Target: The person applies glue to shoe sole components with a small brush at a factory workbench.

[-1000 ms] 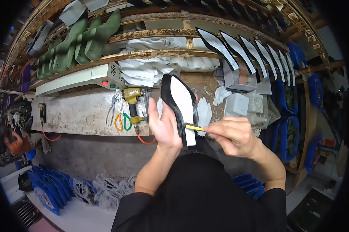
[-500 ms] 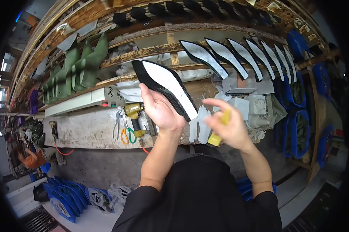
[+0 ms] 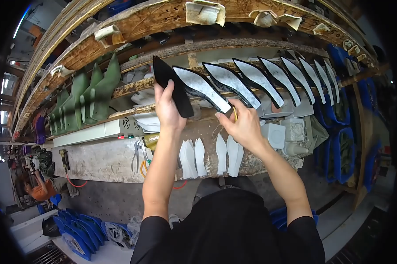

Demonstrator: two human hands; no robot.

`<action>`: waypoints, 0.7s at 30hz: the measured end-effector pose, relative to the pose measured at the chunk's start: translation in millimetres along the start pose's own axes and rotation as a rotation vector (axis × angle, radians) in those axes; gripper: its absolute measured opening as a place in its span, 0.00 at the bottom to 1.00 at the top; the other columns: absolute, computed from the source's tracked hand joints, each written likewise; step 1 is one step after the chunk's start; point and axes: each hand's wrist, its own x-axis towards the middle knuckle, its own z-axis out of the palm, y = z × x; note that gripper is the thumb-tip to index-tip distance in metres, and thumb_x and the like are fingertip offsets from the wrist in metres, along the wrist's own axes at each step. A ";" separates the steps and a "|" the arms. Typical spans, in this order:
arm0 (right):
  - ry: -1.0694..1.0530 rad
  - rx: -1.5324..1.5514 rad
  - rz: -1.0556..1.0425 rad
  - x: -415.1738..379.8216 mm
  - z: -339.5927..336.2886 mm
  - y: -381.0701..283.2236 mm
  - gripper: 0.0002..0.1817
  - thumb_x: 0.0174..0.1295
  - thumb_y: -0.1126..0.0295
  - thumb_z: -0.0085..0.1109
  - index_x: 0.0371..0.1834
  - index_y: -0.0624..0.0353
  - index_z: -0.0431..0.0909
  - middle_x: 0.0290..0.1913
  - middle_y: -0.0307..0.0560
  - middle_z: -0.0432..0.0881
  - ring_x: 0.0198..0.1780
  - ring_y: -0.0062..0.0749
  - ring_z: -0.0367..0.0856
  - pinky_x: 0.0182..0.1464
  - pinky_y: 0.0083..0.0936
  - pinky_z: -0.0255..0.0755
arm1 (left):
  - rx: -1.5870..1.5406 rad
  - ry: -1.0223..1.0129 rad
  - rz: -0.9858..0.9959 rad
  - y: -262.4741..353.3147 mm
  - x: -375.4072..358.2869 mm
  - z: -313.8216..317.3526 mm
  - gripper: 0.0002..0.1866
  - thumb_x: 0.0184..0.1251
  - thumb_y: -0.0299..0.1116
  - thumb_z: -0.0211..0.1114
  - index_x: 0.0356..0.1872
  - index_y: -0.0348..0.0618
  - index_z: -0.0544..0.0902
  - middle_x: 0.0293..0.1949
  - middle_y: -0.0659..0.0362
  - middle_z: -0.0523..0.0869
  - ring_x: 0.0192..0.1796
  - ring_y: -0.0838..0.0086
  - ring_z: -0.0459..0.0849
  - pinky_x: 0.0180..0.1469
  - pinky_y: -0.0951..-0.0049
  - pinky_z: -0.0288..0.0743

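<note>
My left hand [image 3: 168,108] grips a black curved piece [image 3: 179,94] that stands tilted at the left end of the row on the wooden rack [image 3: 141,86]. Beside it leans a white-faced piece with black edges [image 3: 203,88]. The fingers of my right hand [image 3: 246,125] are closed at the lower end of this piece, with a thin yellow object [image 3: 236,115] partly showing between them. Similar white-faced pieces [image 3: 258,75] line the rack to the right. Below my hands, several pale flat cutouts [image 3: 188,157] lie on the worn workbench [image 3: 101,163].
Green shoe-like forms [image 3: 102,94] stand on the rack at left. Pliers [image 3: 136,154] and a partly hidden yellow-green tool [image 3: 151,140] lie on the bench. White blocks [image 3: 275,134] sit at right, near blue-rimmed containers [image 3: 340,154]. A person in orange [image 3: 42,190] is far left.
The white-faced piece from my left hand now leans on the rack, and that hand holds a black piece. My right hand has moved up and left to the rack. The view has shifted.
</note>
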 end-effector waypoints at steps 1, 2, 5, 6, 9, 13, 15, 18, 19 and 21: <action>0.001 -0.007 -0.004 2.5 2.4 2.6 0.25 0.61 0.64 0.74 0.55 0.71 0.82 0.18 0.37 0.80 0.17 0.24 0.72 0.22 0.23 0.66 | 0.093 0.034 0.012 2.5 2.6 -4.2 0.24 0.85 0.33 0.50 0.77 0.48 0.67 0.62 0.58 0.83 0.55 0.73 0.85 0.59 0.73 0.77; 0.001 -0.014 -0.006 3.7 4.4 4.8 0.25 0.61 0.63 0.73 0.55 0.72 0.82 0.17 0.38 0.80 0.16 0.26 0.73 0.21 0.24 0.66 | 0.186 0.068 0.021 4.7 4.0 -8.4 0.24 0.84 0.30 0.51 0.78 0.48 0.67 0.62 0.57 0.83 0.55 0.72 0.84 0.59 0.73 0.76; 0.014 0.013 0.019 -5.7 4.7 4.5 0.25 0.62 0.63 0.72 0.55 0.72 0.82 0.17 0.38 0.80 0.16 0.26 0.73 0.21 0.24 0.66 | 0.303 0.112 0.024 15.2 -1.8 -16.0 0.26 0.82 0.26 0.52 0.78 0.48 0.66 0.62 0.57 0.83 0.56 0.72 0.84 0.59 0.74 0.77; 0.031 0.045 0.033 -10.7 1.8 1.6 0.24 0.62 0.64 0.72 0.56 0.71 0.82 0.17 0.38 0.80 0.16 0.26 0.73 0.21 0.23 0.65 | 0.321 0.118 0.031 20.9 -4.9 -14.1 0.27 0.82 0.24 0.52 0.78 0.47 0.66 0.62 0.56 0.83 0.56 0.71 0.83 0.59 0.74 0.77; 0.024 0.208 0.100 -39.2 -13.6 -7.3 0.24 0.63 0.67 0.71 0.59 0.70 0.80 0.17 0.36 0.80 0.16 0.22 0.71 0.21 0.19 0.63 | 0.320 0.107 0.076 39.5 -30.8 -3.5 0.26 0.82 0.26 0.51 0.79 0.49 0.66 0.63 0.53 0.82 0.59 0.68 0.82 0.61 0.67 0.78; -0.228 0.407 0.117 -94.1 -33.5 -9.6 0.28 0.63 0.72 0.74 0.66 0.65 0.77 0.20 0.32 0.81 0.19 0.16 0.72 0.23 0.15 0.63 | -0.234 0.084 0.006 60.2 -97.2 -1.7 0.26 0.88 0.45 0.45 0.81 0.58 0.63 0.68 0.50 0.79 0.65 0.61 0.81 0.66 0.45 0.76; -0.391 0.533 0.230 -107.5 -35.6 -39.9 0.31 0.59 0.69 0.79 0.65 0.67 0.78 0.19 0.33 0.81 0.19 0.17 0.72 0.23 0.15 0.63 | -0.229 0.101 0.011 47.5 -109.9 -12.0 0.26 0.88 0.48 0.43 0.81 0.59 0.62 0.69 0.50 0.79 0.66 0.60 0.80 0.66 0.43 0.75; -0.545 0.425 0.193 -119.0 -24.5 -67.6 0.35 0.55 0.67 0.83 0.65 0.68 0.78 0.19 0.36 0.82 0.18 0.17 0.73 0.23 0.16 0.63 | -0.204 0.133 0.049 15.2 -128.4 -20.3 0.29 0.87 0.56 0.38 0.82 0.64 0.60 0.70 0.52 0.78 0.69 0.57 0.79 0.67 0.37 0.72; -0.550 0.421 0.196 -125.5 -24.9 -67.9 0.35 0.55 0.67 0.83 0.65 0.68 0.78 0.19 0.36 0.82 0.18 0.17 0.73 0.23 0.16 0.63 | -0.208 0.140 0.048 9.7 -137.1 -15.4 0.29 0.87 0.56 0.38 0.82 0.64 0.60 0.70 0.52 0.78 0.69 0.57 0.79 0.67 0.37 0.72; -0.468 0.352 0.134 -136.6 -23.6 -67.3 0.38 0.53 0.67 0.84 0.66 0.69 0.77 0.19 0.37 0.83 0.18 0.18 0.73 0.23 0.17 0.64 | -0.285 0.132 0.055 0.2 -154.0 1.0 0.29 0.87 0.55 0.38 0.83 0.64 0.59 0.70 0.52 0.78 0.69 0.57 0.78 0.67 0.38 0.73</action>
